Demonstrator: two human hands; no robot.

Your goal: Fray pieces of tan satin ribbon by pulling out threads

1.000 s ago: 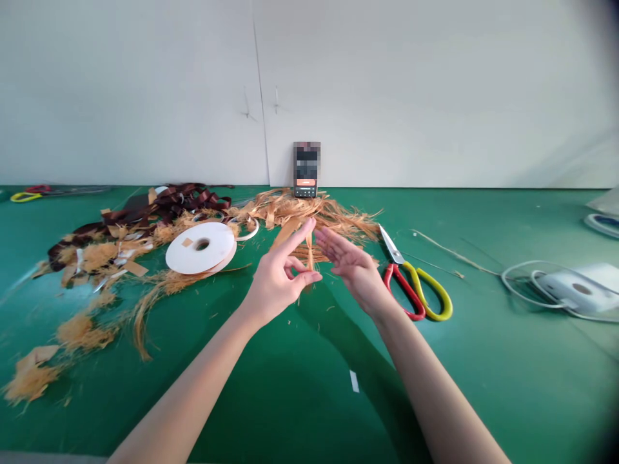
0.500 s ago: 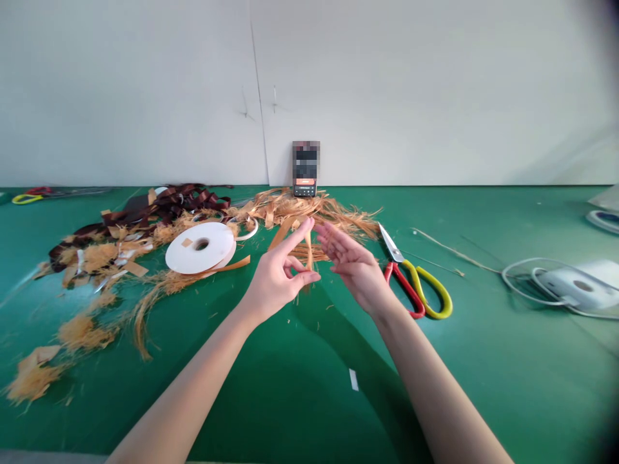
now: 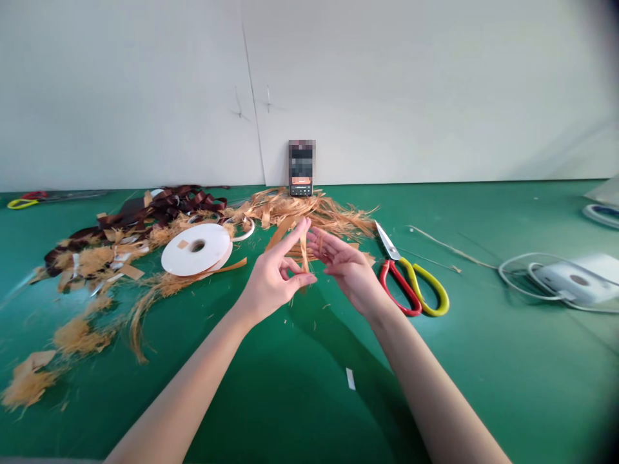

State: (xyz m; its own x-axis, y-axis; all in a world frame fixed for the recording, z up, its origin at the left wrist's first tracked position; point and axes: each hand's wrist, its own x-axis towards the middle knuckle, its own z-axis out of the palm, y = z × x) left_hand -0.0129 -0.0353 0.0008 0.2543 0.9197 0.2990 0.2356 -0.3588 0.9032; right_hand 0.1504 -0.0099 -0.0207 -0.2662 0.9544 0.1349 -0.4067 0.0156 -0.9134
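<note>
Two hands hung over the green table [image 3: 309,393]. My left hand [image 3: 273,280] curved its fingers around a thin orange strip [image 3: 304,258], though I could not tell if they gripped it; my right hand [image 3: 345,264] was open just beside it. A light pinch suited it.

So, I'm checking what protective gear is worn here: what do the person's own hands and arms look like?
Both are bare: the left hand and the right hand wear no gloves, and no ring, watch or bracelet shows. The left forearm and the right forearm have no sleeve in view down to the bottom of the picture, and neither shows a cable or marking.
</note>
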